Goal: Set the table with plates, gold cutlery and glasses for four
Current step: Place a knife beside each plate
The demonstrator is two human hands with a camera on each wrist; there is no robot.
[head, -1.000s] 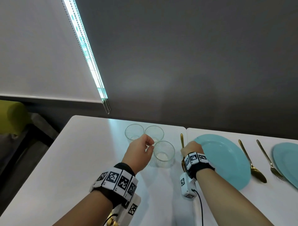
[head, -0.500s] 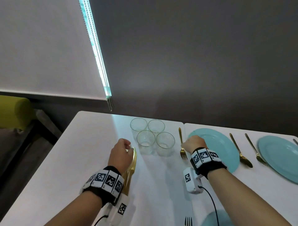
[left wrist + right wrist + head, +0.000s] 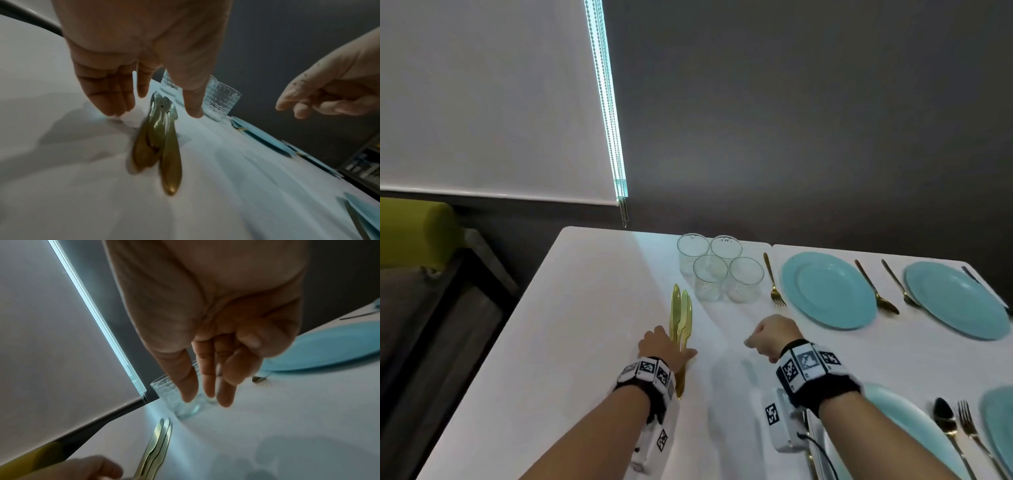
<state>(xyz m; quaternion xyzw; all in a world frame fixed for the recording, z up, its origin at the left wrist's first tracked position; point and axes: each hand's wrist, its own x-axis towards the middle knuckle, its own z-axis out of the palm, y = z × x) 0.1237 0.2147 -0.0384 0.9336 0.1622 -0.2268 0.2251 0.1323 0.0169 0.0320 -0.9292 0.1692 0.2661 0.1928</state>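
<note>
Several gold knives (image 3: 681, 317) lie bunched on the white table (image 3: 571, 325), left of a group of clear glasses (image 3: 719, 269). My left hand (image 3: 671, 342) hangs over the knife handles. In the left wrist view its fingers (image 3: 109, 97) point straight down on either side of the knives (image 3: 158, 146) and grip nothing. My right hand (image 3: 756, 339) hovers to the right, loosely curled and empty; the right wrist view shows the right hand (image 3: 207, 394) in front of a glass (image 3: 176, 399). Blue plates (image 3: 828, 291) with gold forks (image 3: 774, 282) and spoons (image 3: 876, 289) sit at the far right.
Another blue plate (image 3: 955, 301) lies further right, and two more place settings (image 3: 914, 425) with a spoon (image 3: 945, 421) and fork (image 3: 969, 428) sit at the near right. A grey wall and a window blind back the table. A yellow-green seat (image 3: 414, 233) stands at the left.
My left hand left the glasses and came back to the knife handles. My right hand drew away from the fork beside the far plate, toward me.
</note>
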